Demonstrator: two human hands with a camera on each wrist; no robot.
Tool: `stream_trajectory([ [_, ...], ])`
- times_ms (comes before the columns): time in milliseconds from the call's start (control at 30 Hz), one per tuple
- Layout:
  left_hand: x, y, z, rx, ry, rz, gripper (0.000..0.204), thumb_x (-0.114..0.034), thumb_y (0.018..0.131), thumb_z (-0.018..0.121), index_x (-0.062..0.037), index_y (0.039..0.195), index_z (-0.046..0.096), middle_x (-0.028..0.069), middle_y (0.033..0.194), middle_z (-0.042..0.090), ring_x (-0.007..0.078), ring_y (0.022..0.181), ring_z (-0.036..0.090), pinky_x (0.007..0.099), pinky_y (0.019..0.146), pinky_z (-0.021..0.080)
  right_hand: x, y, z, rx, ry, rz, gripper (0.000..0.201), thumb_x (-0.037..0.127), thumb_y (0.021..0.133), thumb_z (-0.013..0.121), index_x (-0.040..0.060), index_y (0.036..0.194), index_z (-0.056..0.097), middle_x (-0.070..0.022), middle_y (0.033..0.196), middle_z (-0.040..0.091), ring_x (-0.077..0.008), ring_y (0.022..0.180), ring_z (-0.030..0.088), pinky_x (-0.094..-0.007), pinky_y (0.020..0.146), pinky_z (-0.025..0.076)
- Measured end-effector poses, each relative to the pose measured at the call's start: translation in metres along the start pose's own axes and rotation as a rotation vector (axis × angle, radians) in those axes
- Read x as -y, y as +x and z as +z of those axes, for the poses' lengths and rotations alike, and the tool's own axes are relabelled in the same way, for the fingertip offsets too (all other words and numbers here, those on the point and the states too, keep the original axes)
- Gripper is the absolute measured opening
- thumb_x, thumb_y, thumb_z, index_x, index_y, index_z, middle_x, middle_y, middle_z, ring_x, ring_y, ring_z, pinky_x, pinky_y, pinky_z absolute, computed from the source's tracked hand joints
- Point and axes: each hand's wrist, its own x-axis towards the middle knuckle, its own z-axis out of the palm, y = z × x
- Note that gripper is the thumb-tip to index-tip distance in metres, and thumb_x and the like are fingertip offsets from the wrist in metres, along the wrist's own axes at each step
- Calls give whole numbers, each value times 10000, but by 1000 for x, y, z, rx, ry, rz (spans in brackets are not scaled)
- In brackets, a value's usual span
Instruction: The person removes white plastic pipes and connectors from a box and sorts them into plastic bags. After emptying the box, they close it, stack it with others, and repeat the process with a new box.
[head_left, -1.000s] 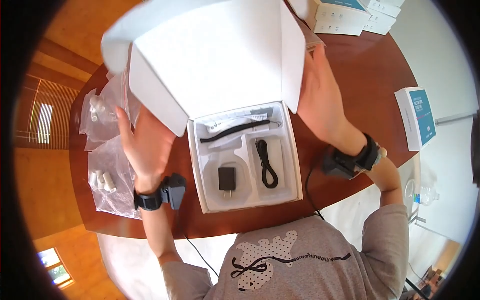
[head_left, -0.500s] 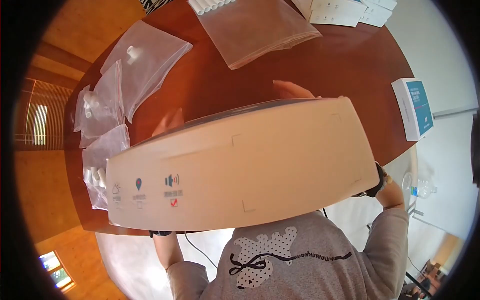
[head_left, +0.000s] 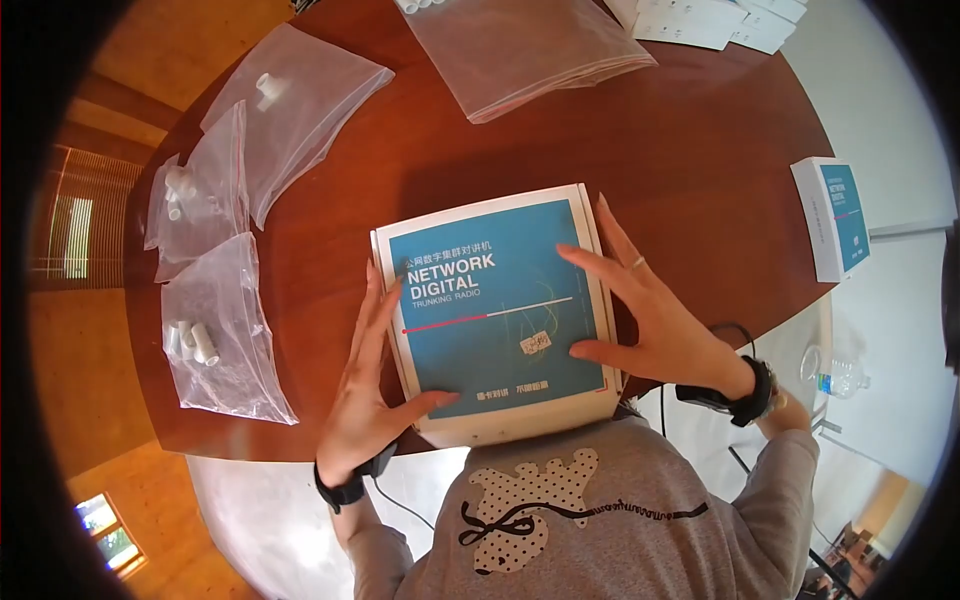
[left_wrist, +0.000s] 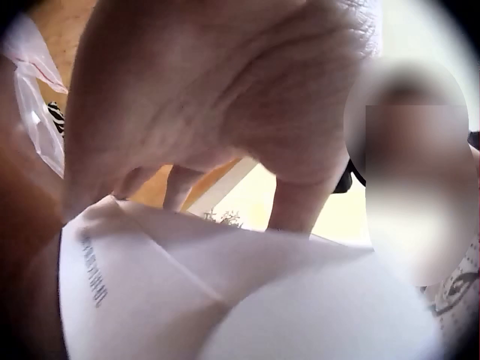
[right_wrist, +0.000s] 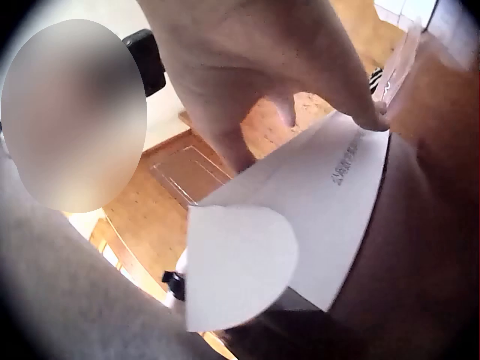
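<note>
Bags (head_left: 235, 370) of white fittings (head_left: 200, 345) line the bench's (head_left: 720, 150) left side. Next comes the left hand (head_left: 368, 405), fingers straight along the "NETWORK DIGITAL" trunking radio carton (head_left: 490, 312), thumb over its lid. The carton lies between both hands, near the person, its slightly longer axis running away from the body; neither hand looks nearer. The right hand (head_left: 655, 320) is splayed wide over its right side. Rightmost sits a matching carton (head_left: 843, 220).

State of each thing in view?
Box lid: down
Rounded flaps: out, untucked
Right edge box: looks shut
Lower left bag: white fittings inside, seal unclear
Middle left bag: same
Upper left bag: fitting inside, seal unclear
Far plastic bagging: flat, seal unclear
Far boxes: stacked
</note>
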Motion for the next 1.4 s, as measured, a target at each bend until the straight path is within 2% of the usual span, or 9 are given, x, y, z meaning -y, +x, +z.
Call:
stream_trajectory([
  [100,6,-3,15,-140,-356,-138,980,80,637,739,-80,1450,218,194,1443,316,279,1306,374,399,1023,395,-12,-8,4,-25,-74,112,713,199,781,725,110,1389,365,-232,1458,254,-367,1352,276,-444,1040,332],
  [200,-11,6,23,-280,35,-240,927,92,638,731,-38,1425,258,191,1383,404,274,1223,469,394,991,427,-4,-6,13,-156,-49,163,710,183,785,722,74,1384,357,-222,1378,358,-333,1250,432,-414,955,443],
  [233,-2,2,25,-328,260,-81,881,99,645,721,-7,1403,284,188,1321,470,258,1135,542,369,934,475,0,-9,14,-187,-88,184,701,169,794,714,56,1382,351,-216,1339,401,-312,1200,486,-393,919,475],
  [367,-22,-42,38,-372,76,-337,723,95,721,675,24,1366,355,174,1212,556,220,1061,585,332,871,508,16,-44,8,-99,176,481,638,123,815,697,-20,1348,376,-190,1202,534,-251,1009,625,-328,830,536],
  [433,-23,-67,43,-349,-43,-588,653,95,763,643,34,1356,377,160,1144,598,202,1037,596,313,849,516,23,-60,13,-38,88,443,594,104,813,699,-43,1314,416,-174,1140,568,-241,963,642,-308,802,546],
  [800,-17,-81,53,-363,-186,-516,622,165,753,606,101,1329,381,147,1114,593,179,981,585,281,799,496,23,-88,27,-100,157,488,515,111,774,734,-19,1229,528,-164,1185,536,-203,927,651,-290,784,544],
  [1200,0,-72,47,-282,-28,-420,619,129,748,602,93,1326,385,173,1203,551,213,1090,551,312,906,456,14,-87,28,15,192,489,730,214,848,653,50,1428,241,-196,1333,354,-263,865,625,-341,784,533],
  [1300,-1,-61,49,-312,-42,-340,663,139,723,639,87,1332,380,195,1204,558,230,1040,583,286,788,503,3,-85,33,-160,-154,160,737,235,835,655,37,1423,257,-157,1210,488,-246,822,620,-344,749,529],
  [1400,13,-49,48,-324,74,-230,650,124,709,676,77,1303,417,188,1115,617,204,950,619,255,697,517,-11,-76,33,-184,-258,184,700,232,833,644,43,1413,300,-119,982,599,-230,769,604,-340,704,518],
])
